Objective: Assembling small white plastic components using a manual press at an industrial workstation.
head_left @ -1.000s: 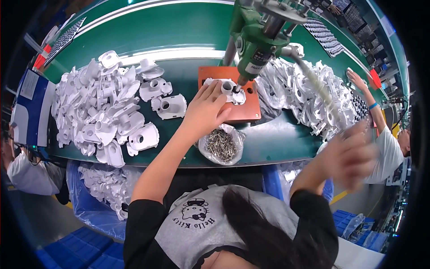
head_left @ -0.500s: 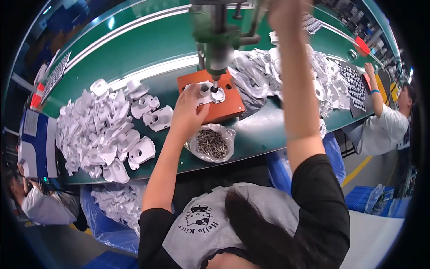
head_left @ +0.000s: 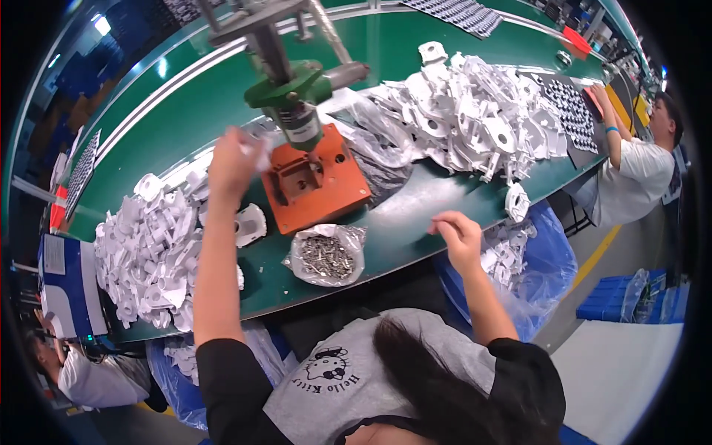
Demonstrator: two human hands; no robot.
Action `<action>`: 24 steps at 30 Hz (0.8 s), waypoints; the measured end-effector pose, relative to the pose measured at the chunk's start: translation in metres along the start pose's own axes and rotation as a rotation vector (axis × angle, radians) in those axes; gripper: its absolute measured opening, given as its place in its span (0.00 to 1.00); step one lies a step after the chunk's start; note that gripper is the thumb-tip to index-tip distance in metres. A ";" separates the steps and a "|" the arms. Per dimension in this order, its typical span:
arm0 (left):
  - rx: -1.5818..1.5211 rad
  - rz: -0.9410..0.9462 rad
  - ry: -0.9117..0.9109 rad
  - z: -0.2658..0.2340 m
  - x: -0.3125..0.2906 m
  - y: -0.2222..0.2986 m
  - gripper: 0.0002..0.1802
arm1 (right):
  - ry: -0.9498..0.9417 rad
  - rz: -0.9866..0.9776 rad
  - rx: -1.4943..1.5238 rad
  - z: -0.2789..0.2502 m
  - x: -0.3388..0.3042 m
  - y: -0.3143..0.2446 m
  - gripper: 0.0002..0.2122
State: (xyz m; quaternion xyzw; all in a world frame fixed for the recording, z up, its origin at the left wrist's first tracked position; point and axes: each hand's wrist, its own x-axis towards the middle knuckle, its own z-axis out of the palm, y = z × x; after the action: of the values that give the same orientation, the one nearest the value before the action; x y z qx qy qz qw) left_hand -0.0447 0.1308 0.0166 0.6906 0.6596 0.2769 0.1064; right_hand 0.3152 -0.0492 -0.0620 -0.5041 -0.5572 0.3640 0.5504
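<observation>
My left hand (head_left: 231,165), smeared by motion, is closed on a white plastic part (head_left: 257,150) at the left side of the orange fixture block (head_left: 315,196). The block's recess lies bare beneath the green press head (head_left: 297,111). Over the table's front edge, to the right, my right hand (head_left: 460,239) hangs with fingers loosely bent and slightly apart; I see nothing in them. A clear bag of small metal screws (head_left: 326,256) sits in front of the block.
Heaps of white plastic parts lie left (head_left: 156,252) and right (head_left: 475,104). Crumpled clear plastic bags (head_left: 378,141) rest beside the block. A blue lined bin (head_left: 545,259) stands below the table at right. Co-workers (head_left: 638,163) sit at both ends.
My right hand has come down from up by the press to the table's front edge. My left hand has lifted the white plastic part out of the orange block and moved left.
</observation>
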 end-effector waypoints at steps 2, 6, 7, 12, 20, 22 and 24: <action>0.012 0.009 0.097 0.013 0.026 -0.027 0.21 | 0.169 -0.054 -0.146 -0.024 -0.013 0.003 0.05; -0.004 0.221 0.468 0.020 0.023 -0.049 0.25 | 0.429 -0.271 -0.685 -0.082 -0.009 0.003 0.10; -0.227 0.096 0.336 0.016 0.015 -0.037 0.26 | 0.485 -0.249 -0.819 -0.096 -0.006 0.005 0.15; 0.040 0.046 -0.204 -0.026 -0.078 -0.020 0.21 | 0.393 0.101 -1.214 -0.138 0.001 0.030 0.33; 0.294 0.246 -0.029 0.015 -0.130 -0.066 0.15 | 0.526 0.027 -0.649 -0.136 0.007 0.059 0.25; 0.190 0.201 0.005 0.015 -0.131 -0.072 0.13 | 0.551 0.022 -0.611 -0.146 0.002 0.055 0.24; 0.053 0.150 0.002 0.008 -0.131 -0.070 0.09 | 0.596 -0.039 -0.569 -0.154 -0.002 0.048 0.19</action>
State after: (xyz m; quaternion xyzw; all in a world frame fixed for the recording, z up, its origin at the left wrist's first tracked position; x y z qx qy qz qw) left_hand -0.0970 0.0126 -0.0577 0.7404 0.6131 0.2672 0.0666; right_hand 0.4737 -0.0629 -0.0890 -0.7088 -0.4615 0.0229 0.5331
